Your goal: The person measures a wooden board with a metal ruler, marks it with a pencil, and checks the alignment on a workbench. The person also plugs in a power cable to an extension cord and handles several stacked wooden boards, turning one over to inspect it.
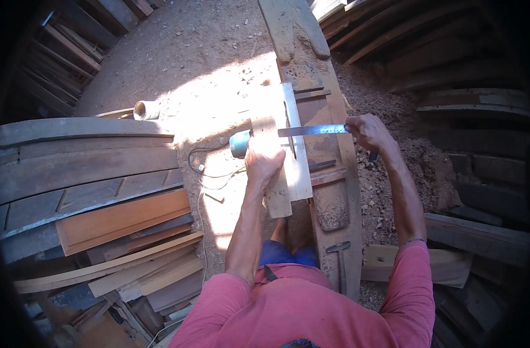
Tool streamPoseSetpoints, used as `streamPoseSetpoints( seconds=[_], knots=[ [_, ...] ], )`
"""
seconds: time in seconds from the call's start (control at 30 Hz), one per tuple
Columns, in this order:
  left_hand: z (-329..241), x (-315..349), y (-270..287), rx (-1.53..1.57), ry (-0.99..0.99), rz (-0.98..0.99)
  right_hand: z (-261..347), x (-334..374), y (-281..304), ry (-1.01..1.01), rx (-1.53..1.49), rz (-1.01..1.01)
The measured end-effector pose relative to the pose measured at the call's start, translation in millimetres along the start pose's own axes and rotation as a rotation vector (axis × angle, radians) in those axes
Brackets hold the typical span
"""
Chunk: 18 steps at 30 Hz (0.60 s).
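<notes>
My right hand (368, 134) is closed on one end of a steel ruler (317, 130), which lies crosswise over a pale metal-topped strip (299, 168) with a long slot in it. A small dark piece shows just below that hand; I cannot make out what it is. My left hand (264, 165) grips a light wooden board (280, 200) beside the strip, its thumb toward the strip and its other fingers partly hidden. Next to the left hand, a teal cylindrical housing (239, 144), like a power tool's motor, sticks out at the board's left side.
The long wooden bench (349, 232) bears a hammer (341, 264) near me and wood offcuts at its far end. A power cord (202, 182) loops on the sunlit ground. Stacked planks (85, 159) lie left, more boards right, with wood shavings (386, 191) between. A pale cylindrical container (146, 110) lies far left.
</notes>
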<state>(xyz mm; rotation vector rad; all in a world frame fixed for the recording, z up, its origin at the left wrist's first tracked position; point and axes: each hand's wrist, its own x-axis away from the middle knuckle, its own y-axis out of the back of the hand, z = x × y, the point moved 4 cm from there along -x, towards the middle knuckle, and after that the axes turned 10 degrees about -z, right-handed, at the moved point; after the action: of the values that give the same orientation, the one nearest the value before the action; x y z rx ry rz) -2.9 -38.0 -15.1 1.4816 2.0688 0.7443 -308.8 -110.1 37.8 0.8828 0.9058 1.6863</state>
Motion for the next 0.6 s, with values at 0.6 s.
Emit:
streamPoseSetpoints(
  seconds=[0.6],
  knots=[
    [17,2,-7,0.16,0.147,0.078,-3,-2,-3,-0.045,0.018,0.013]
  ],
)
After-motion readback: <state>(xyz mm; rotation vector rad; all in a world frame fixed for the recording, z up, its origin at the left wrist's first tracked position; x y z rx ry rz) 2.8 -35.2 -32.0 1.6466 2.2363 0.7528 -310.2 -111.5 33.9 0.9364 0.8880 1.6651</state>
